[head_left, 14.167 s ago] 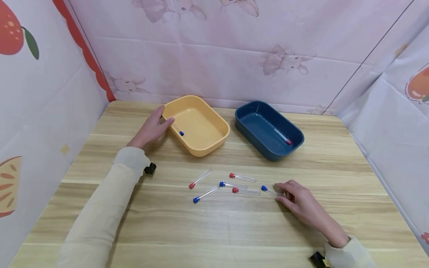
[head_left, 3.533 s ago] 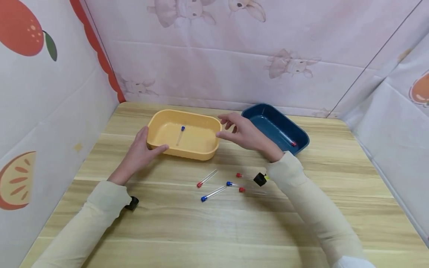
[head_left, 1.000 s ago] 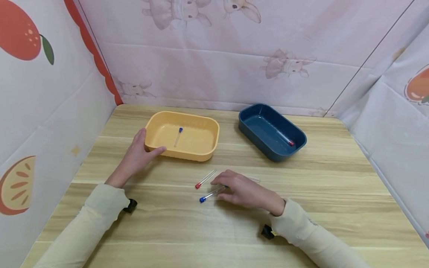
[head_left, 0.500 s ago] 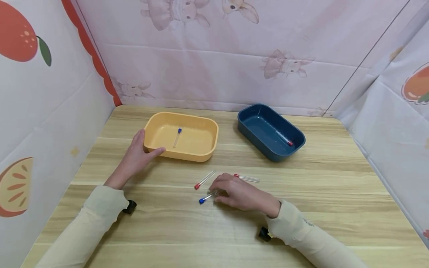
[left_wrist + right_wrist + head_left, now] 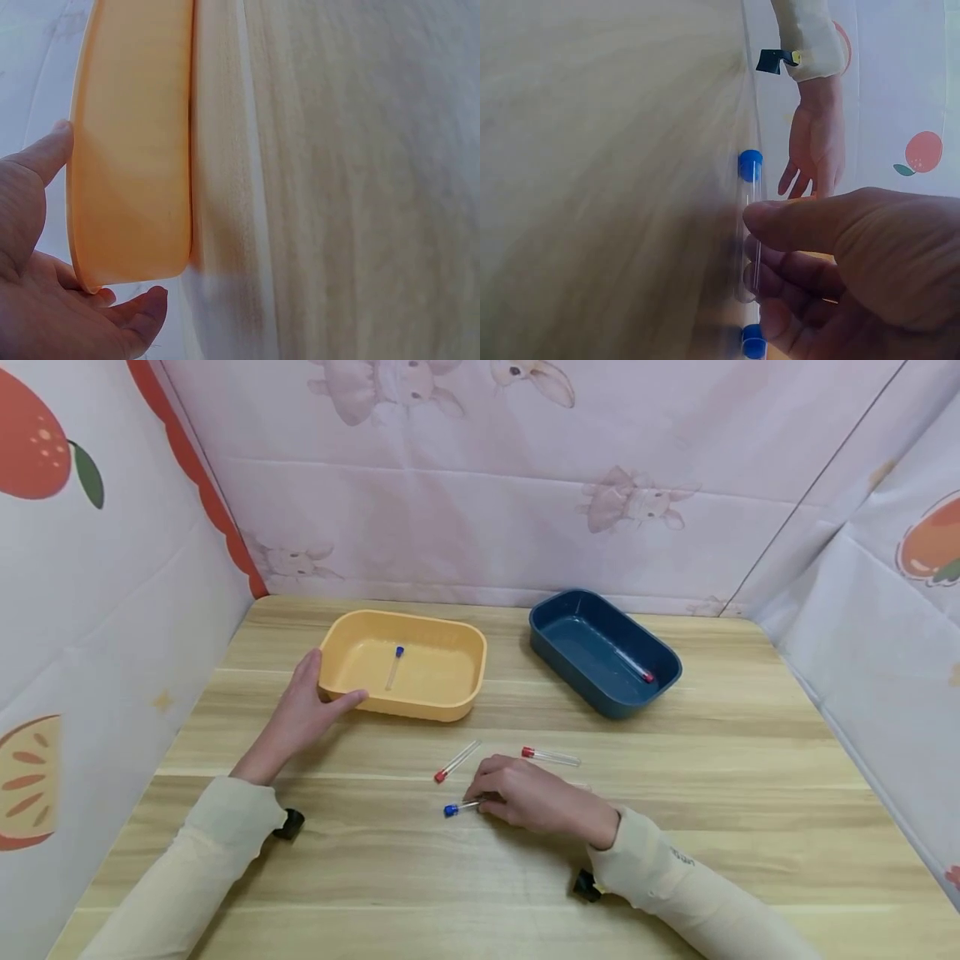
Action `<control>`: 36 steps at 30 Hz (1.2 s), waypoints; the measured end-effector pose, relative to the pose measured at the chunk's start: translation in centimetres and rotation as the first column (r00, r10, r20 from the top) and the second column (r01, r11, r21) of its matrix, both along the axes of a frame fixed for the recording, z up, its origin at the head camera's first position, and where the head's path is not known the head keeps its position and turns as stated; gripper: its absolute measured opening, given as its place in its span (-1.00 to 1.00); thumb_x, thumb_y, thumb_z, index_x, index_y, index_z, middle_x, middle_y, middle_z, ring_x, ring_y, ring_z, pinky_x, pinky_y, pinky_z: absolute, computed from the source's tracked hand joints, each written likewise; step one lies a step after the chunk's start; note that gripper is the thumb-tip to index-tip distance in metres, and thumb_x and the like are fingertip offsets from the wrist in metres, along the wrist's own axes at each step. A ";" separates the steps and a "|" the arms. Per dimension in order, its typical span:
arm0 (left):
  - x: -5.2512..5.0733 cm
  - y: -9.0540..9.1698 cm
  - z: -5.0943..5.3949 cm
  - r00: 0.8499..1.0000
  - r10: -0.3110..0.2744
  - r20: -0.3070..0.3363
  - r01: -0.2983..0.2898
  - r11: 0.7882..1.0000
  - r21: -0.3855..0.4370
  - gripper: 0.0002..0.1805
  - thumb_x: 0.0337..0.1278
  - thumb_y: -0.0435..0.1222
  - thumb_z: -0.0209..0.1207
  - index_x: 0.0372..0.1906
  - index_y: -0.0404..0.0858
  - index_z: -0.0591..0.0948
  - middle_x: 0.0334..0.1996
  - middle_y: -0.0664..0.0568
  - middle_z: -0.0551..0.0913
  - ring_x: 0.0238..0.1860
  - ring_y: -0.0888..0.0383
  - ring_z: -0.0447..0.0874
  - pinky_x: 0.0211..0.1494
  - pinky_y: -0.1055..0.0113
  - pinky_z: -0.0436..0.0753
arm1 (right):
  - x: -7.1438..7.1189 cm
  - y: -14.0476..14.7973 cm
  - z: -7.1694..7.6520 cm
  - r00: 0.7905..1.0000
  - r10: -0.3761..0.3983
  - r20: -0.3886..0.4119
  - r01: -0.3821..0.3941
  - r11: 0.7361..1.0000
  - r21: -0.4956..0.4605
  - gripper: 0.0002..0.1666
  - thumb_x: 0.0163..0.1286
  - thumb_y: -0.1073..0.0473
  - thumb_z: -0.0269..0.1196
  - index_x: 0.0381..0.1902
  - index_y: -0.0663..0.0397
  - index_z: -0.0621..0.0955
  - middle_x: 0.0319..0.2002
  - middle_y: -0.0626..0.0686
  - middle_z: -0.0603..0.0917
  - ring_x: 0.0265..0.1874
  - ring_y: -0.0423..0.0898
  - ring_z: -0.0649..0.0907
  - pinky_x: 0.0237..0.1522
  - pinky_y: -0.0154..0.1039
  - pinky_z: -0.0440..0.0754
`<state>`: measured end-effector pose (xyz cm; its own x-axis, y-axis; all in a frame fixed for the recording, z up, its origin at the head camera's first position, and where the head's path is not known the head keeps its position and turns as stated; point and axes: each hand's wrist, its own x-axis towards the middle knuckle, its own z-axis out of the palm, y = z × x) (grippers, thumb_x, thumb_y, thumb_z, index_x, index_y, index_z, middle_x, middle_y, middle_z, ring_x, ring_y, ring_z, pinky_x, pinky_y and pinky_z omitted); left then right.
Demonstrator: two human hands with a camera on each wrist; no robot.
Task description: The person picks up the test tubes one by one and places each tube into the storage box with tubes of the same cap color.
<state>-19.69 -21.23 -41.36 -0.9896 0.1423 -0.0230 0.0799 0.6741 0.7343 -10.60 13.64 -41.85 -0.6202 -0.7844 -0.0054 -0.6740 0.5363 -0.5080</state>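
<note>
I see the right hand (image 5: 528, 793) pinching a blue-capped tube (image 5: 462, 807);
cap (image 5: 450, 811) leftward, long axis near-sideways — left hand (image 5: 300, 714) gripping the yellow bin (image 5: 438, 672).

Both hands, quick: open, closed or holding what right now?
Left hand: holding the yellow tray by its corner.
Right hand: closed, pinching a blue-capped test tube between thumb and fingers.

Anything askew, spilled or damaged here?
Only the dark blue bin looks askew: it sits well off parallel with the back edge of the table, while the yellow bin is nearly parallel. No spill or damage visible; the blue-capped tube in the right hand looks intact where visible.
</note>
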 end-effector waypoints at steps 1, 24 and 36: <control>0.0 0.0 0.0 1.000 0.002 -0.002 -0.002 1.000 0.002 0.22 0.35 0.10 0.29 0.65 -0.39 -0.28 0.63 -0.36 -0.27 0.60 -0.35 -0.15 0.55 -0.30 0.02 | 0.0 0.0 0.0 1.000 -0.002 0.002 0.002 1.000 0.001 -0.79 0.46 0.28 0.35 0.00 0.04 0.78 -0.08 -0.09 0.70 -0.06 -0.25 0.62 0.09 -0.34 0.62; -0.1 -0.1 0.0 1.000 0.009 0.029 -0.009 1.000 0.000 0.26 0.34 0.16 0.26 0.65 -0.35 -0.33 0.64 -0.33 -0.32 0.61 -0.33 -0.23 0.56 -0.28 -0.03 | 0.9 -1.3 0.5 0.990 -0.108 0.090 0.100 0.991 0.087 -0.47 0.44 0.20 0.38 0.32 0.18 0.60 -0.17 -0.03 0.54 -0.32 -0.23 0.51 -0.37 -0.43 0.52; 0.1 0.1 0.0 0.999 0.016 0.044 -0.016 1.000 -0.001 0.26 0.33 0.19 0.25 0.65 -0.32 -0.33 0.65 -0.30 -0.33 0.62 -0.31 -0.22 0.56 -0.27 0.00 | 0.8 -2.1 1.0 0.946 -0.254 0.202 0.238 0.966 0.103 -0.47 0.36 0.22 0.45 0.25 0.18 0.60 -0.34 -0.08 0.54 -0.39 -0.21 0.54 -0.39 -0.38 0.54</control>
